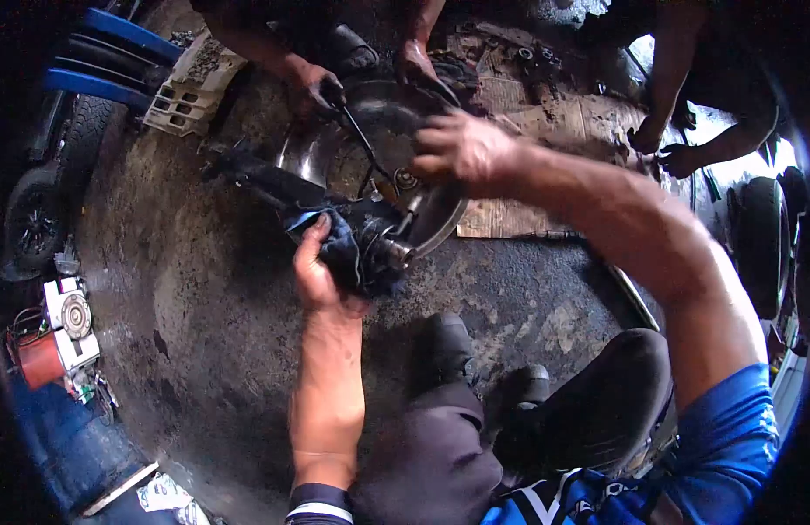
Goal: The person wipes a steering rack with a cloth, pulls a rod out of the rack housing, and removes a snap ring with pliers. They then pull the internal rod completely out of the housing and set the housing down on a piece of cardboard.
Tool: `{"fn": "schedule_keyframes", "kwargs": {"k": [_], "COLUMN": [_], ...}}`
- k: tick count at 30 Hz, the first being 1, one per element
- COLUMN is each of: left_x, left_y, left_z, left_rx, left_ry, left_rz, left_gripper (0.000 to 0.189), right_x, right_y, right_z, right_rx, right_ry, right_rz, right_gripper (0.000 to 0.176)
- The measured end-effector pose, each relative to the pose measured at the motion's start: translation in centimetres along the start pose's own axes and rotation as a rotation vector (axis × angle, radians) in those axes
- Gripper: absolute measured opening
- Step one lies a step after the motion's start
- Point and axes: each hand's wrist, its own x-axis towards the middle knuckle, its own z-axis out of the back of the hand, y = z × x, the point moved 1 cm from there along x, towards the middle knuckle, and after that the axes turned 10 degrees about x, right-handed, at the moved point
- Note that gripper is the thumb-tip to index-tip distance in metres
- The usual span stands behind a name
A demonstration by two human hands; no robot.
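My left hand point(319, 273) is wrapped around a dark blue rag point(339, 243), pressed against a long, dark, greasy metal part point(269, 179). The part has a shiny short tube end point(394, 253) pointing right. Smeared by motion, my right hand point(471, 156) is over the right side of a round metal basin point(444, 229); whether its fingers hold anything does not show. Inside the basin lie a round fitting point(406, 178) and small parts. Across it, another person's hand point(316, 87) grips a thin dark rod point(361, 136); that person's other hand point(417, 70) is at the basin's far rim.
Flattened cardboard point(519, 219) with greasy parts lies right of the basin. Another co-worker's hands point(663, 144) are at its far end. A perforated pale panel point(191, 92) lies upper left. A red and white machine point(62, 337) and a wheel point(33, 219) stand left.
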Motion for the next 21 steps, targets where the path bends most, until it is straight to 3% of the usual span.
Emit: {"fn": "schedule_keyframes", "kwargs": {"k": [3, 5, 8, 12, 13, 15, 16, 17, 18, 21], "left_x": [-0.1, 0.0, 0.4, 0.9, 1.1, 1.4, 1.5, 1.4, 1.2, 1.6], "left_y": [0.0, 0.2, 0.9, 0.8, 1.1, 0.5, 0.3, 0.1, 0.0, -0.1], "left_z": [0.2, -0.2, 0.8, 0.3, 0.4, -0.4, -0.6, -0.7, -0.8, -1.5], "left_rx": [-0.004, 0.1, 0.038, 0.039, -0.028, -0.17, -0.212, -0.249, -0.244, -0.237], "left_ry": [-0.122, -0.226, -0.18, -0.188, -0.173, -0.024, 0.016, 0.053, 0.043, 0.069], "left_rz": [-0.047, -0.058, 0.0, -0.027, -0.035, 0.026, -0.003, -0.032, -0.029, 0.008], "left_gripper": [0.033, 0.031, 0.029, 0.03, 0.031, 0.034, 0.035, 0.036, 0.036, 0.04], "right_x": [-1.9, -3.3, -1.6, -4.8, -6.6, -10.1, -11.2, -10.2, -8.6, -3.9], "right_y": [2.5, 1.4, -0.4, 0.5, 1.7, 5.3, 7.5, 9.6, 11.4, 14.3], "right_z": [-0.6, -1.8, 2.2, 0.2, -1.4, -6.0, -7.2, -6.9, -7.0, -6.5], "right_rx": [0.109, 0.034, -0.021, 0.199, 0.339, 0.643, 0.553, 0.659, 0.671, 1.421], "right_ry": [-0.145, -0.122, -0.155, 0.098, 0.165, 0.206, 0.008, 0.064, 0.064, -0.571], "right_rz": [-0.178, -0.174, -0.268, -0.319, -0.429, -0.904, -0.742, -0.916, -0.918, -0.819], "right_gripper": [0.031, 0.038, 0.038, 0.03, 0.033, 0.047, 0.047, 0.042, 0.042, 0.029]}}
